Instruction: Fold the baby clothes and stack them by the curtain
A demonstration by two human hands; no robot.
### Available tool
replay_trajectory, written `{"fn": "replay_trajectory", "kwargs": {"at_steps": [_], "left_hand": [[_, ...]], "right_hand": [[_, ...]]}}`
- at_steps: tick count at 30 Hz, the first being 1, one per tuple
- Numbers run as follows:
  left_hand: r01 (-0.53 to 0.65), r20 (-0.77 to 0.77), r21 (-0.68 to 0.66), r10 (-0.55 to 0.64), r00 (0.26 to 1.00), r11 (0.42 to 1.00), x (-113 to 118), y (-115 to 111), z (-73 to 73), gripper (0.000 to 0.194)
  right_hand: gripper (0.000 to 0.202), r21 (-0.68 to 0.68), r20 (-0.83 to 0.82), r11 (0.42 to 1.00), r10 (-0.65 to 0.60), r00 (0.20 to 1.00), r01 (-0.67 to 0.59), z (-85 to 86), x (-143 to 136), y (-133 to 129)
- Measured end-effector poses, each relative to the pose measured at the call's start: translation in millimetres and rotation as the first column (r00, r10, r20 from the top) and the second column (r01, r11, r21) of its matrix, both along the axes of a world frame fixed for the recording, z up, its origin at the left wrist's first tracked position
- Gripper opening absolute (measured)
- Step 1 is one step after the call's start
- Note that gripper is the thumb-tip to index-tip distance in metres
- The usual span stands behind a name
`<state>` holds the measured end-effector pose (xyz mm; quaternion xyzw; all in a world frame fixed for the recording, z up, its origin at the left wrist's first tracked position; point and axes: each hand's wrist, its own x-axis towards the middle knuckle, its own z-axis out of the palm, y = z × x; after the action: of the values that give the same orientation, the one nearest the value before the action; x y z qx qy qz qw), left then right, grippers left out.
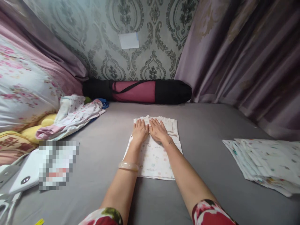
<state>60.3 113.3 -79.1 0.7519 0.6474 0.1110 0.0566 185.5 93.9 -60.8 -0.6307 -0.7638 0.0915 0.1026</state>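
A white cloth garment [156, 159] with small pale coloured prints lies flat on the grey bed sheet [201, 125], its upper part folded over in layers. Both palms press down on its far part, side by side. My left hand [140, 130] is flat with fingers stretched away from me, a pale bangle on that wrist. My right hand [159, 129] lies flat too, angled slightly left, its thumb close to the left hand. Neither hand grips the cloth. The layers directly beneath the palms are hidden.
Folded printed cloths [269, 162] are stacked at the right. A loose heap of clothes [77, 115] and a floral pillow [25, 84] lie at the left, near a white device [28, 172]. A black and maroon roll bag [136, 91] lies along the wall.
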Motion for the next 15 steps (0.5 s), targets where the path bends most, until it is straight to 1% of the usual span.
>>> {"fn": "replay_trajectory", "kwargs": {"at_steps": [3, 5, 7, 10, 12, 15], "left_hand": [[0.054, -0.029, 0.111, -0.051, 0.998, 0.992, 1, -4, 3.4, 0.056], [0.092, -0.045, 0.144, -0.086, 0.995, 0.985, 2, -5, 2.6, 0.055], [0.086, -0.043, 0.100, -0.082, 0.996, 0.991, 2, -4, -1.0, 0.057], [0.020, -0.031, 0.015, -0.019, 0.999, 1.000, 2, -1, -5.3, 0.062], [-0.010, -0.030, -0.003, 0.010, 1.000, 1.000, 1, -1, -4.1, 0.064], [-0.027, -0.034, 0.003, 0.027, 0.999, 1.000, 0, -4, 2.7, 0.062]], "right_hand": [[0.057, 0.048, -0.001, 0.996, -0.076, 0.997, 0.076, 5.2, 3, -2], [0.058, 0.086, 0.008, 0.986, -0.143, 0.990, 0.142, 1.4, 5, -1], [0.059, 0.090, 0.015, 0.980, -0.177, 0.984, 0.175, -6.3, 6, 2], [0.058, 0.085, 0.020, 0.980, -0.182, 0.983, 0.180, -14.8, 8, 4], [0.058, 0.082, 0.014, 0.981, -0.175, 0.985, 0.173, -13.0, 8, 4], [0.058, 0.050, -0.003, 0.986, -0.160, 0.987, 0.160, -1.5, 9, 1]]}}
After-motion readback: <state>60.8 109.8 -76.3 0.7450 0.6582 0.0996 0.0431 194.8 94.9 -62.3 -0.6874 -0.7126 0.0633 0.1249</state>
